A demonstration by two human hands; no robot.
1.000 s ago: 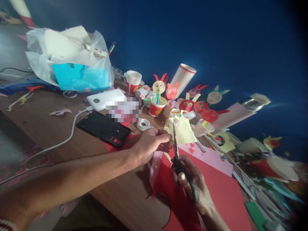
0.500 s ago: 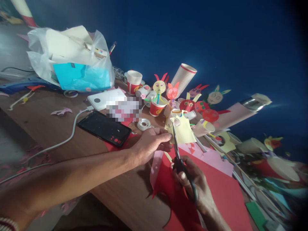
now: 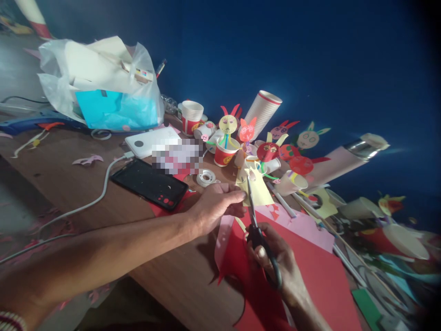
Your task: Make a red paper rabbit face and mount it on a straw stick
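Note:
My left hand (image 3: 220, 202) pinches the left edge of a pale yellow sheet of paper (image 3: 262, 193), which has a ragged top and a cut-out hole. Black-handled scissors (image 3: 254, 225) are in my right hand (image 3: 275, 259), fingers through the handles, blades pointing up and away. The blades lie against the yellow paper, their tips near the hole. Beneath my right hand spreads a large red sheet (image 3: 320, 271), over a pink sheet (image 3: 296, 227). A small yellow strip (image 3: 240, 224) lies by the scissors.
Paper cups with paper animal faces, such as a yellow one (image 3: 228, 124), crowd the back. A stack of cups (image 3: 263, 110) leans there. On the left are a phone (image 3: 148, 184), a white power bank (image 3: 151, 141) with cable, a tape roll (image 3: 206, 178) and a plastic bag (image 3: 58, 78).
The yellow paper has tilted and shifted a little to the left and downward at its far side. My hands have hardly moved.

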